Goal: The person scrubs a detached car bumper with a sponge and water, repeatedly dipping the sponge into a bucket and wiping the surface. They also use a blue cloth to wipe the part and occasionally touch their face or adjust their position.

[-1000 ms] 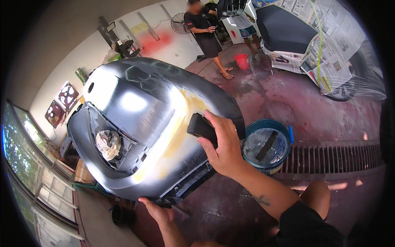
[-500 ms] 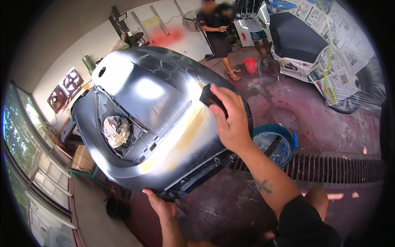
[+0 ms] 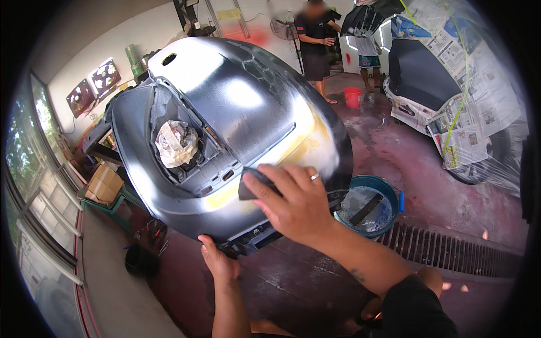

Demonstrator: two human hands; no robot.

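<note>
A large car bumper (image 3: pixel 236 112), with grey-black and white primer and yellowish filler patches, fills the middle of the view. My right hand (image 3: pixel 298 205), a ring on one finger, holds a dark sanding block (image 3: pixel 246 191) against the yellowish band on the near side. The face of the block against the panel is hidden. My left hand (image 3: pixel 221 262) grips the bumper's lower edge with the thumb up; its other fingers are hidden underneath. Crumpled masking paper (image 3: pixel 176 143) sits in the bumper's left opening.
A teal bucket (image 3: pixel 398 217) of cloudy water, with a dark strip in it, stands right of the bumper beside a floor grate (image 3: pixel 439 248). Farther back are a red bucket (image 3: pixel 353 98), two people and a newspaper-masked vehicle (image 3: pixel 468 107). A cardboard box (image 3: pixel 104 183) stands left.
My right hand has slid the sanding block down and left along the bumper's near side. The left hand keeps its hold at the lower edge. The view has shifted slightly.
</note>
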